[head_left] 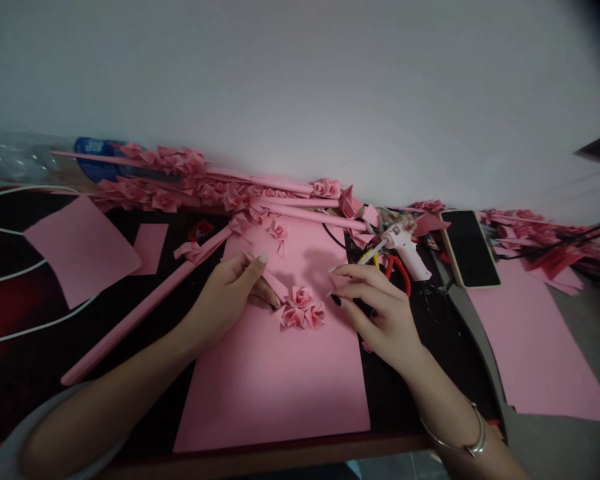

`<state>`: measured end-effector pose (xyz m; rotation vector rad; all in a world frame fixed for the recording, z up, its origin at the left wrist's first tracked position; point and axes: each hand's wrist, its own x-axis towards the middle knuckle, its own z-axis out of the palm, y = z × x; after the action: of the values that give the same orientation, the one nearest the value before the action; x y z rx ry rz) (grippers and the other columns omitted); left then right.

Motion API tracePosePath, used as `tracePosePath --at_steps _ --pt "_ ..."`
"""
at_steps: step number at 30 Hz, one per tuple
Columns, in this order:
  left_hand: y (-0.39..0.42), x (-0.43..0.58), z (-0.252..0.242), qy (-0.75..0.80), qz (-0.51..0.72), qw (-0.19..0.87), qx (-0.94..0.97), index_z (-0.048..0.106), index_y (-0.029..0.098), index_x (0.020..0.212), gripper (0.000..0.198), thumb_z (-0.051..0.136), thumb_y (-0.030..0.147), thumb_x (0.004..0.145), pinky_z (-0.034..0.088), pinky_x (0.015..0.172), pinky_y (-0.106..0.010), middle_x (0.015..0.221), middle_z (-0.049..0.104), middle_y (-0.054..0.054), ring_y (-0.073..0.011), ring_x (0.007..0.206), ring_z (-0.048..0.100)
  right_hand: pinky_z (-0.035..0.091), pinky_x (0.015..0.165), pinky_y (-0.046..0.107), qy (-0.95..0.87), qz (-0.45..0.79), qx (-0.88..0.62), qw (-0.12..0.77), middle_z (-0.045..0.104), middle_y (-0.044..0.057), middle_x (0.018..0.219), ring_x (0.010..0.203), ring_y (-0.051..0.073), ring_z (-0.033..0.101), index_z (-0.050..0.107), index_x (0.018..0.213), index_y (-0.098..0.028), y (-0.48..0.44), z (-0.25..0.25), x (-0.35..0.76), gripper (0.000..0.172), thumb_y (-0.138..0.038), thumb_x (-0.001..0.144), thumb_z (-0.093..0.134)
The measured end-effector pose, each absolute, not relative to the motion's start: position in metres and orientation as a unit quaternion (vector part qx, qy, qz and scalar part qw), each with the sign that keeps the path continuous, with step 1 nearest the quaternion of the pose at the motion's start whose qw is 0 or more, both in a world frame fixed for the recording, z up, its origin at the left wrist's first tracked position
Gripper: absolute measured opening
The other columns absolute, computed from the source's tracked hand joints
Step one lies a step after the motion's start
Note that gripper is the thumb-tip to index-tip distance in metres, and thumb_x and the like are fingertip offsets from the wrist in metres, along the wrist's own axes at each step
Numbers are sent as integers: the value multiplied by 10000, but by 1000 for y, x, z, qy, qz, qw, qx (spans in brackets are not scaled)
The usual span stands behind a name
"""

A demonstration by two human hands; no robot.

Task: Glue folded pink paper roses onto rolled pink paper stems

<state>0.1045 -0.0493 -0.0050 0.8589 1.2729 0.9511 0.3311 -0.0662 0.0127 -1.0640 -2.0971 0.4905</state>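
My left hand (235, 287) pinches the stem of a cluster of pink folded-paper roses (300, 310). The cluster hangs at the right end of the short stem, over a large pink paper sheet (280, 393). To the right of the roses is my right hand (375, 310), its fingers bent toward the cluster. A small piece of pink paper shows at its fingertips, partly hidden. A single small paper rose (279, 231) lies on the sheet beyond my hands.
A glue gun (405, 250) and a phone (471, 249) lie at the back right. Rose stems (180, 193) line the wall. A long paper tube (130, 320), loose sheet (83, 250) and white cable are at left; stacked sheets (540, 347) at right.
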Motion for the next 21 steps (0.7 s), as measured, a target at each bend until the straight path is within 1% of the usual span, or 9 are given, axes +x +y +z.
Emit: tracePosePath --at_steps 5,9,16,21 --pt "-51 105 -5 557 400 612 394 460 211 650 306 603 437 800 543 520 -282 514 662 -5 -180 477 644 493 886 416 -849 212 -383 296 614 104 1136 1052 236 584 697 914 -203 -66 16 331 157 -137 851 570" --pt "-51 106 -5 558 388 602 419 455 208 663 325 576 466 819 540 524 -272 521 668 -8 -175 487 648 487 919 419 -855 226 -379 273 604 117 1155 1102 239 568 682 940 -185 -68 14 328 147 -131 843 587" --pt "-52 106 -5 561 390 591 428 466 221 651 313 582 465 807 544 515 -281 517 660 0 -177 477 643 510 904 407 -842 240 -390 287 606 117 1155 1085 229 592 677 906 -194 -70 9 322 151 -108 845 569" --pt "-52 105 -4 556 391 597 426 462 210 661 318 573 460 824 544 514 -259 525 668 -11 -166 480 648 510 891 381 -824 255 -398 313 608 109 1155 1061 210 600 677 909 -189 -72 8 323 168 -87 840 562"
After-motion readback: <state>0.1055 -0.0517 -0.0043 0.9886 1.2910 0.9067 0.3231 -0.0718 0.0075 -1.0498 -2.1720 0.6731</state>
